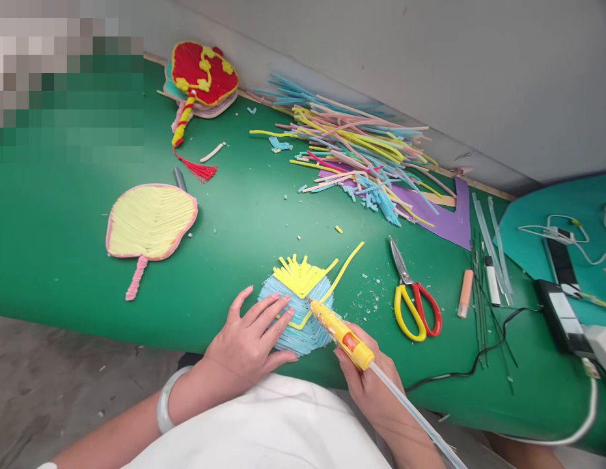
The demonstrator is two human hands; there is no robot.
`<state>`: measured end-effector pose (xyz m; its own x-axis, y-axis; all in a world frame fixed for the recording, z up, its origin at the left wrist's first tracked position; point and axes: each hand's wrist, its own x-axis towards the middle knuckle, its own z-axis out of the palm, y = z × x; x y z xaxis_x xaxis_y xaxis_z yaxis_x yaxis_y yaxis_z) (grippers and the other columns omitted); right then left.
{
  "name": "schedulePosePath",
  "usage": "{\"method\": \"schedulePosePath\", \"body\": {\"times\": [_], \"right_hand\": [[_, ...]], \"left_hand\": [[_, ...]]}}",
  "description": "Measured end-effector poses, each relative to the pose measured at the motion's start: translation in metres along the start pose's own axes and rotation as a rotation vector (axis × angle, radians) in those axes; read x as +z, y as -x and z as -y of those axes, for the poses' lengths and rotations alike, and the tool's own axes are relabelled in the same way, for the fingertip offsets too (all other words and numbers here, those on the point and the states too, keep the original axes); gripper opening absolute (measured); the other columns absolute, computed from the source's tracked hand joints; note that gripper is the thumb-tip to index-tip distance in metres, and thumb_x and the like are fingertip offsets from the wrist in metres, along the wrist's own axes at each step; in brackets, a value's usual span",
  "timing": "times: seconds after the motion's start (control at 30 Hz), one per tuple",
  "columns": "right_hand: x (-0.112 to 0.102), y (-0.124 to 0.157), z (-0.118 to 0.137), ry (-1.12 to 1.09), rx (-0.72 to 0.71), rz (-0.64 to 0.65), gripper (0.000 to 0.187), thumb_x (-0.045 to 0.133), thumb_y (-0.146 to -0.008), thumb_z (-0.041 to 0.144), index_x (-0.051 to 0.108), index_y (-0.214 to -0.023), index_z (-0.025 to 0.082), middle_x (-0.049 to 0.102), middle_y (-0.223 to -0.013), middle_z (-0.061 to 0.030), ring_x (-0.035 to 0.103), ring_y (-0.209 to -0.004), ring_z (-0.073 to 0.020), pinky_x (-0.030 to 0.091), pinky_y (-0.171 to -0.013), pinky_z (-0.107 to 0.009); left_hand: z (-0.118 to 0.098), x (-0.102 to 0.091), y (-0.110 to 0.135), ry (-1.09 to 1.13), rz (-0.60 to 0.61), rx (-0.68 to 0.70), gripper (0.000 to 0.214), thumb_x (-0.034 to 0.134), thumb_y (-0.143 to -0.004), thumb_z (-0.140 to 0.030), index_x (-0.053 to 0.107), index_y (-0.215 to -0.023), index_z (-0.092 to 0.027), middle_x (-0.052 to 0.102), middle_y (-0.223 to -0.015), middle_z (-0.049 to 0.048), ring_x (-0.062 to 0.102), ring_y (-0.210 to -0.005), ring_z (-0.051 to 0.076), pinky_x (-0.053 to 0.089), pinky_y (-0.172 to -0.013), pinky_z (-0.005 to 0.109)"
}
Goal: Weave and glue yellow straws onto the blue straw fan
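Note:
My left hand (248, 335) lies flat with fingers spread on a light-blue and yellow straw fan piece (300, 303) near the table's front edge. My right hand (368, 374) grips a yellow glue gun (342, 333). Its nozzle touches the fan piece at the yellow strip. A clear glue stick (414, 417) trails out of the gun's back toward me. One long yellow straw (346, 266) sticks out from the piece to the upper right.
Red-and-yellow scissors (414, 299) lie right of the piece. A heap of coloured straws (356, 146) sits at the back on purple paper (446, 218). A yellow fan (149, 225) and a red fan (202, 71) lie left. Cables and a power strip (561, 286) occupy the right.

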<state>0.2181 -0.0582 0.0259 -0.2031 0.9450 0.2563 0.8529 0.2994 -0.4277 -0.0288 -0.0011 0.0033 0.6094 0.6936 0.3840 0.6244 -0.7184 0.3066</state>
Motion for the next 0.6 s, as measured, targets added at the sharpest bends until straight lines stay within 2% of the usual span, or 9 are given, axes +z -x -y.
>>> {"method": "schedulePosePath", "body": {"times": [0.6], "right_hand": [[0.004, 0.0041, -0.0087, -0.043, 0.17, 0.06, 0.034, 0.043, -0.103, 0.036, 0.057, -0.127, 0.015, 0.073, -0.115, -0.0144, 0.076, -0.095, -0.0222, 0.063, -0.076, -0.028]], "left_hand": [[0.0, -0.0004, -0.0018, -0.02, -0.009, 0.004, 0.05, 0.053, -0.098, -0.053, 0.064, -0.125, -0.012, 0.068, -0.13, 0.0135, 0.064, -0.119, 0.028, 0.018, -0.121, 0.055]]}}
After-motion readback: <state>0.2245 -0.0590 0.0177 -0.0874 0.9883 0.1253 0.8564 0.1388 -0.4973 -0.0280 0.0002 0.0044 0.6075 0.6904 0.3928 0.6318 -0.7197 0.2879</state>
